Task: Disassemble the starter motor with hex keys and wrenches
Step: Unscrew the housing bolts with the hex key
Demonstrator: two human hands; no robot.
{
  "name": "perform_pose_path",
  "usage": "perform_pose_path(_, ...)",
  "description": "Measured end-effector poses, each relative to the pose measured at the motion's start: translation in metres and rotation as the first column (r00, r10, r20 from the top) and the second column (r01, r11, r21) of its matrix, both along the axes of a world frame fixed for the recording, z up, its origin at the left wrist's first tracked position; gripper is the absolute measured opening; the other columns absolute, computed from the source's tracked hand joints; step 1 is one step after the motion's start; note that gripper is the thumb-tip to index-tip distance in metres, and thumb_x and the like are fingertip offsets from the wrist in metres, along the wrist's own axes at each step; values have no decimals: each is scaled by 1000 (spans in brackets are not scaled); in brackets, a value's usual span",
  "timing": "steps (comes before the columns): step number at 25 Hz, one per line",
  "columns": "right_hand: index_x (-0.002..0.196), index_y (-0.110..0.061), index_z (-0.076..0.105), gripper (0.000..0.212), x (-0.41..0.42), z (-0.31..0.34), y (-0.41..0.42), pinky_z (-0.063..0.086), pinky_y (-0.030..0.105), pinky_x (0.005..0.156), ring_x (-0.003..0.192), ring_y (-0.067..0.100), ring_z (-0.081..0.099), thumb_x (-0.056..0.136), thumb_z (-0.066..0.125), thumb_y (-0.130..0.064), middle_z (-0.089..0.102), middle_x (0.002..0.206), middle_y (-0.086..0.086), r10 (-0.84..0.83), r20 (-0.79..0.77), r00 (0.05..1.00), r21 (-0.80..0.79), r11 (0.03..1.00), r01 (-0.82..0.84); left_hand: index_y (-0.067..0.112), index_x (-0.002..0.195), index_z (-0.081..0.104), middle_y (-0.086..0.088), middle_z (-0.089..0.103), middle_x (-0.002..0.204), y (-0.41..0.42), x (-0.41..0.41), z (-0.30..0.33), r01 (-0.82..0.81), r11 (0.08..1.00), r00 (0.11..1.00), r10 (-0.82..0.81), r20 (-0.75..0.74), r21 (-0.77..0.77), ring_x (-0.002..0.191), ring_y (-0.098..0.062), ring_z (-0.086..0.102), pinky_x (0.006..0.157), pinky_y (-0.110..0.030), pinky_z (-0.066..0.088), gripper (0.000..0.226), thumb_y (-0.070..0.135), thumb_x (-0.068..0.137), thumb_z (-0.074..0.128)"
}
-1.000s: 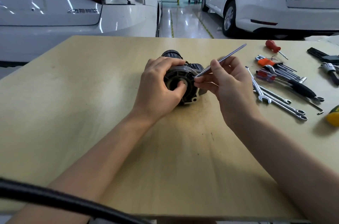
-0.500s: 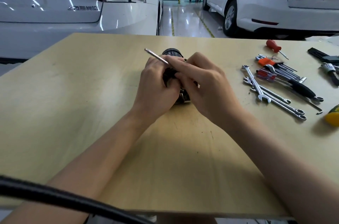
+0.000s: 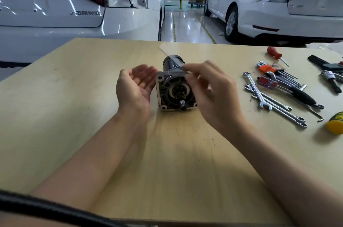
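**Q:** At centre of the bench (image 3: 55, 96), what has just changed?

**A:** Half a second earlier both hands were closed over the starter motor (image 3: 174, 87). The left hand (image 3: 135, 87) has now come off the housing: it sits just beside the motor's left side, palm turned up, fingers straight and holding nothing. The motor's front flange and pinion shaft, hidden a moment ago, face the camera. The motor lies on its side, unsupported by either hand.

**Q:** And the right hand?

**A:** The right hand (image 3: 213, 93) is blurred by motion at the motor's upper right. Its fingers are curled round a thin metal rod (image 3: 168, 51), seen only as a pale streak running up and to the left over the motor body. The rod has swung from where it pointed a second ago. Whether it is a long bolt or a tool cannot be told.

**Q:** What does this mean for the task?

**A:** Probably a long fastener is out or a tool is being repositioned; the housing looks unseparated, so the disassembly appears to be in an early stage.

**Q:** Surface and room?

**A:** A pale wooden bench. At right lie combination wrenches (image 3: 269, 100), a hex key set (image 3: 278, 74) and a red-handled screwdriver (image 3: 274, 54). Beyond stand two white cars (image 3: 297, 13) on a glossy workshop floor (image 3: 185, 26).
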State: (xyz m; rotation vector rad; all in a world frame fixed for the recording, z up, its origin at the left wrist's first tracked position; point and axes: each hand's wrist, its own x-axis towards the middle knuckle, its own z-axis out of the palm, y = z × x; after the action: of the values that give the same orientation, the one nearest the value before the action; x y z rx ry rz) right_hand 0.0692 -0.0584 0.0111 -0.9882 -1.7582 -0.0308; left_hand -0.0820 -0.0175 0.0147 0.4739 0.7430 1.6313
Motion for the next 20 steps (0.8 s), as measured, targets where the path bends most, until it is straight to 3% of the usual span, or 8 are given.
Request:
perform_pose_path(1,104,-13,65,16,3,2,-1,46,19,62,68,2,55,93,56,-5,57,80,-11,9,-196,981,-57,998,-20,3,84,59,-13,66,80,-1,1,1,18,999,998,-16,-64,30,73,-22,66,70,-28,55,33,11,98,30)
perform_pose_path(3,95,-17,56,13,8,8,-1,46,23,53,56,8,55,95,52,-5,59,71,-8,23,-578,816,-197,966,-166,4,83,63,-12,67,82,-4,6,2,29,993,962,4,-274,115,77,-20,65,73,-27,53,28,3,94,37)
perform_pose_path(5,91,-14,52,12,13,11,0,44,23,48,49,10,52,97,48,-3,60,67,-2,-54,-770,635,-300,909,-287,3,85,68,-9,69,85,-8,11,2,24,970,844,110,-525,242,82,-17,65,78,-26,53,21,-2,89,48)
perform_pose_path(8,91,-11,50,11,12,10,1,46,27,50,47,11,53,98,46,-3,62,63,0,-148,-835,529,-375,857,-352,9,94,71,0,70,91,-17,16,-4,134,890,533,306,-789,436,89,-12,66,83,-24,53,17,3,79,65)
perform_pose_path(10,90,-10,50,11,10,9,1,46,32,53,48,13,55,98,46,-3,63,62,0,-155,-851,502,-372,852,-367,13,99,70,7,67,95,-20,19,-8,208,846,356,402,-843,491,98,-15,62,88,-27,51,26,12,74,66)
perform_pose_path(11,90,-10,49,11,10,8,1,46,34,54,48,13,55,98,46,-3,63,63,0,-155,-855,495,-369,853,-370,14,101,70,10,64,96,-20,19,-9,224,835,310,428,-849,503,100,-16,60,89,-29,50,29,14,73,66)
perform_pose_path(20,86,-12,49,14,7,8,-2,46,40,64,51,14,61,98,49,-5,64,59,-3,-123,-816,565,-372,860,-349,15,104,68,11,61,98,-16,20,-10,228,829,310,435,-845,510,103,-18,59,92,-37,50,32,14,72,65)
